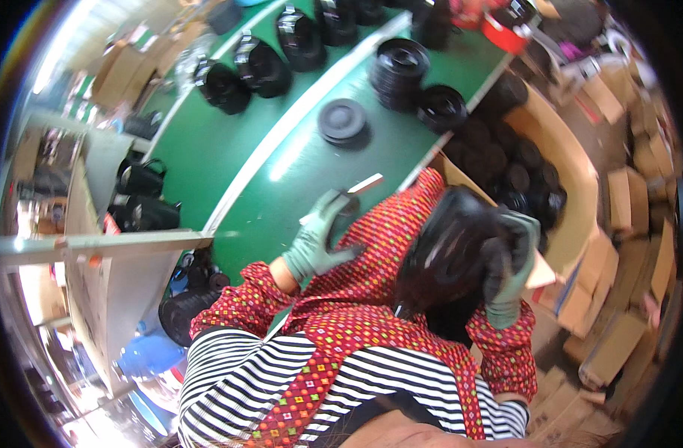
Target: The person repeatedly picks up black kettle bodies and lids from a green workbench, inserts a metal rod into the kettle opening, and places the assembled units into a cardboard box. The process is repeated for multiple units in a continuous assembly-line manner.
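My right hand [514, 261], in a green glove with a dark palm, grips the side of a large glossy black rounded housing [447, 250]. The housing is tilted close against my red patterned apron, and its underside is hidden. My left hand [320, 237], gloved the same way, is over the near part of the green worktable [281, 194] with thumb and fingers apart. Just past its fingertips is a small white and red strip [367, 184]; whether they touch I cannot tell. Farther along the table lies a round black disc [342, 121].
Stacked black round parts [398, 71] stand at the table's far right. Several glossy black housings [261, 66] line up beyond a white divider strip [270, 142]. To my right, a large cardboard box [573, 160] holds dark round parts. A pale metal frame [125, 246] edges the left.
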Motion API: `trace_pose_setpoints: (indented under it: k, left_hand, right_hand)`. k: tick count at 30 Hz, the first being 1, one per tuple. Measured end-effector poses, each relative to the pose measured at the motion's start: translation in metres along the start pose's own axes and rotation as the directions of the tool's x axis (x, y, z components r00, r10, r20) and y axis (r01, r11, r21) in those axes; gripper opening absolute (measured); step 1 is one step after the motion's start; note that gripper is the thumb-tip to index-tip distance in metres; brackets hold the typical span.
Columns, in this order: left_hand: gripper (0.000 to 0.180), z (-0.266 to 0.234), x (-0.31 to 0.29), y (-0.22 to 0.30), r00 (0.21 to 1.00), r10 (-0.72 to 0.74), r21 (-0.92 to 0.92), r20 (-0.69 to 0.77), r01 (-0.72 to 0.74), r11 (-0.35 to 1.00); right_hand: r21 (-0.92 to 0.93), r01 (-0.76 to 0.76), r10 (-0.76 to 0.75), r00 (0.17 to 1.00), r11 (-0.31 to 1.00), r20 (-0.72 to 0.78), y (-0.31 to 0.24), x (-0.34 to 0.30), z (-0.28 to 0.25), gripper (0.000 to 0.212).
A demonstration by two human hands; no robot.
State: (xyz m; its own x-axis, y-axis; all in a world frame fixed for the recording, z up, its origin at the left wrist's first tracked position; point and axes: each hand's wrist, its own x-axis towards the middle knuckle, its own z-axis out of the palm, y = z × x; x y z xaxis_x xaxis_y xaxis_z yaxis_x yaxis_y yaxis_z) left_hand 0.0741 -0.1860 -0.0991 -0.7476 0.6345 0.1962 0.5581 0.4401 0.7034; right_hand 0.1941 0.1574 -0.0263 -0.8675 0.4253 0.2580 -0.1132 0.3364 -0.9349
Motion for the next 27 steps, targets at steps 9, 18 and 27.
trace_pose_setpoints:
  k: [9,18,27]
  left_hand:
    - [0.046,-0.046,-0.024,0.048,0.98,-0.166,-0.685,-0.105,0.05,0.726]
    - [0.027,-0.143,0.022,-0.118,0.645,-0.574,-0.577,-0.505,0.242,0.78]
    - [0.033,-0.177,0.048,-0.28,0.547,-0.628,-0.569,-0.554,0.302,0.765]
  right_hand:
    - [0.496,-0.55,0.329,0.821,0.671,0.466,0.012,0.046,0.104,0.05]
    - [0.328,-0.58,0.409,0.787,0.745,0.462,0.014,0.029,0.125,0.047]
    - [0.366,-0.581,0.42,0.798,0.727,0.432,0.005,0.016,0.075,0.037]
